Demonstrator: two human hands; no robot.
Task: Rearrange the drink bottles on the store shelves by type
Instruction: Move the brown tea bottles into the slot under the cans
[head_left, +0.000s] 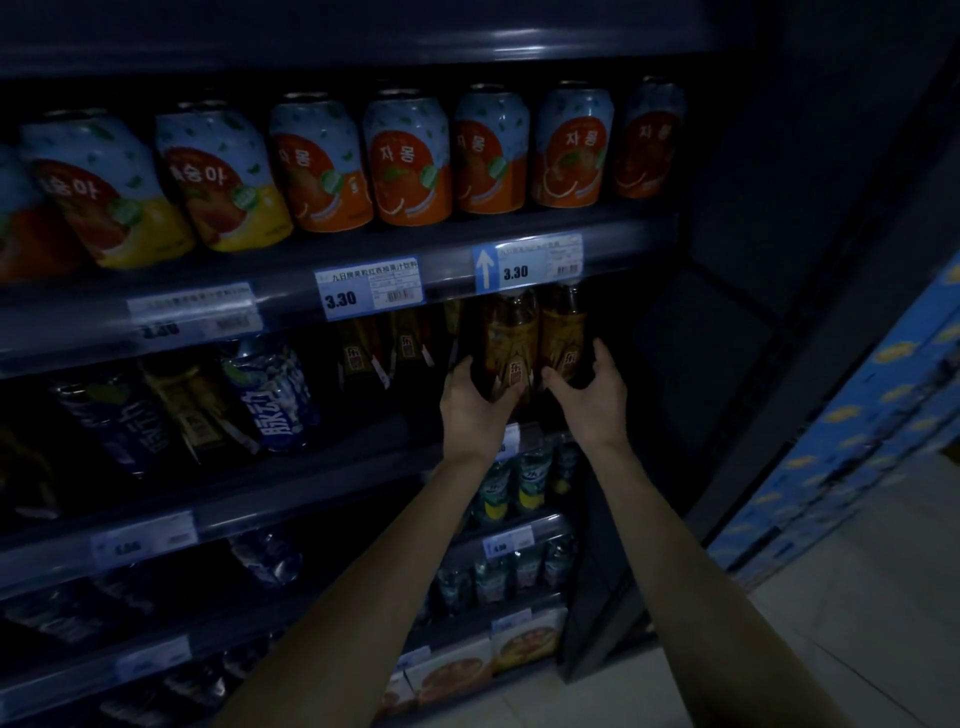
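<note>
Bottles (511, 338) sit in left fingers (460, 371) and right fingers (605, 358).

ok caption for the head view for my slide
Left hand grips the left amber bottle, right hand cups the right amber bottle, below a row of juice cans.

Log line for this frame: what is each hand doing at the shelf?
phase: grasp | left hand: grips left amber bottle | right hand: grips right amber bottle | place: right end of shelf
</note>
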